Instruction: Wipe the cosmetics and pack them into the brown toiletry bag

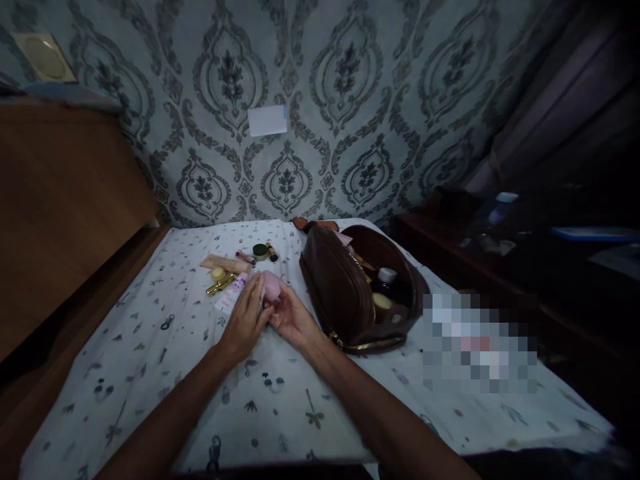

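Observation:
A small pink rounded object (271, 285) is held between my two hands above the printed sheet; its exact kind is unclear. My left hand (244, 323) presses against its left side, fingers together. From the right, my right hand (293, 319) curls round its lower side, palm partly up. Just beyond the left hand lie a white and purple printed packet (234, 290), a gold tube (219, 285), a round yellowish item (217, 273) and a beige flat pouch (223, 263). An open brown bag (335, 287) stands right of my hands, with a white-capped dark bottle (387, 276) inside.
A dark green round tin (260, 251), a small black and gold tube (272, 251) and a red-tipped tube (245, 257) lie farther back. The patterned sheet (165, 387) covers the surface. Brown furniture (65, 220) stands at the left, the papered wall (285, 180) behind. A blurred patch covers the right.

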Motion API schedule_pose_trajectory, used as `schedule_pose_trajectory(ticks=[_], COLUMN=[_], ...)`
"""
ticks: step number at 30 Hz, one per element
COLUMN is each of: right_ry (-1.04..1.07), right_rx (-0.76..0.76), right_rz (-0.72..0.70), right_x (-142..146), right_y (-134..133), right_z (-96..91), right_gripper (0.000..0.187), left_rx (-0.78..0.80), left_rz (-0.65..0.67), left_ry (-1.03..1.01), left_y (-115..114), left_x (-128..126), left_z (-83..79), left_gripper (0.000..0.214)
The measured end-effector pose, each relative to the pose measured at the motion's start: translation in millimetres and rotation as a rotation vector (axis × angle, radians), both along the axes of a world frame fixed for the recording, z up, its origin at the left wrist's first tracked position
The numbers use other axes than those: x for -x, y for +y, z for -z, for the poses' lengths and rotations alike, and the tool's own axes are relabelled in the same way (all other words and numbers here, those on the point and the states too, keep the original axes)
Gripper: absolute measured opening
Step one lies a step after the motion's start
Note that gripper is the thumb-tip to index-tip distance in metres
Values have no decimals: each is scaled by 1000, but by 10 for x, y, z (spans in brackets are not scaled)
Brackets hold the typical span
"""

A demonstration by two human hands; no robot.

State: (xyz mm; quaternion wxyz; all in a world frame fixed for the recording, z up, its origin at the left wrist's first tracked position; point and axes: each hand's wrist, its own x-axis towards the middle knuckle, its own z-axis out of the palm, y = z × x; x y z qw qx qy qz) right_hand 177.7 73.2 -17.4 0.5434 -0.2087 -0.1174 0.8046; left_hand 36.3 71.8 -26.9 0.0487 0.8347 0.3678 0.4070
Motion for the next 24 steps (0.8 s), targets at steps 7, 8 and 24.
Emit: schedule_pose_trajectory(ticks=[7,8,24], right_ry=[-210,-253,-1465], right_rx=[-223,-286,-856], right_rz=[-74,-54,585], right_x=[-27,-41,-1457], right_y=[-61,-73,-794], right_z=[-90,-125,-1345], right_gripper=[41,45,51], left_rx=[249,259,454], left_rz=[-83,-110,-109], left_ry=[-367,-416,-206], left_y=[-35,-52,-204], left_x=[54,54,-140], left_z=[-170,-210,-135], left_gripper=[51,50,43])
